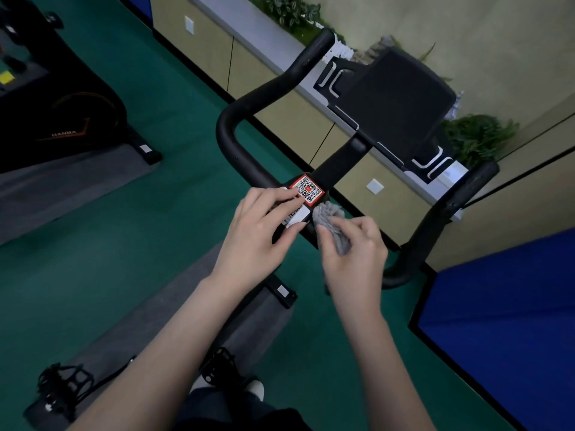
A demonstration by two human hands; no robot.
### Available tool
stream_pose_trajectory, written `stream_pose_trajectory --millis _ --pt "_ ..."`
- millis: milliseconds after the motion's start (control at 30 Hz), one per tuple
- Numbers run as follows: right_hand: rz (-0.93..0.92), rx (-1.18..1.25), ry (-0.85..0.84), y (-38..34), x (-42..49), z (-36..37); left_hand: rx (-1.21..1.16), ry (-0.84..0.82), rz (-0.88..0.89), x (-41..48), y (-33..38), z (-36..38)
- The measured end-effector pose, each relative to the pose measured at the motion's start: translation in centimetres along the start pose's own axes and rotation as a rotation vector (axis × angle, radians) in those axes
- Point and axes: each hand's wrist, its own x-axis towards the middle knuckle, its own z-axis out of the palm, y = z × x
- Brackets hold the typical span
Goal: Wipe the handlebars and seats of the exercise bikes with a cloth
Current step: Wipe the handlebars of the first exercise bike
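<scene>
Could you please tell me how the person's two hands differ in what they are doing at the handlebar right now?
The right hand pinches a bunched grey cloth; the left hand holds none. The left hand lies with fingers spread on the stickers at the middle of the handlebar; the right hand's fingers are curled around the cloth. Both are bare and meet at the bar's centre.

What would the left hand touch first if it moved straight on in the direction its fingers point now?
Most likely the red QR sticker on the middle of the handlebar. The left hand points up and right, and its fingertips already lie at the sticker's edge, though actual contact is hard to judge from above.
</scene>
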Motion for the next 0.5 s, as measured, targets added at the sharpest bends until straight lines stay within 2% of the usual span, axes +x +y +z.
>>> stream_pose_trajectory --millis 100,233,367,500 --pt "-0.044 -0.080 0.086 0.6 -2.1 -0.4 -0.017 0.010 -0.010 0.0 0.1 0.1" --pt "-0.043 -0.016 0.239 -0.2 -3.1 1.5 -0.049 -0.001 -0.007 0.1 -0.2 -0.2" --pt "-0.021 0.096 0.267 -1.5 -2.5 3.6 -0.078 -0.056 0.018 0.2 -0.7 -0.9" --pt "-0.032 0.041 0.295 -0.4 -3.6 2.8 -0.084 -0.082 0.027 0.2 -0.7 -1.1"
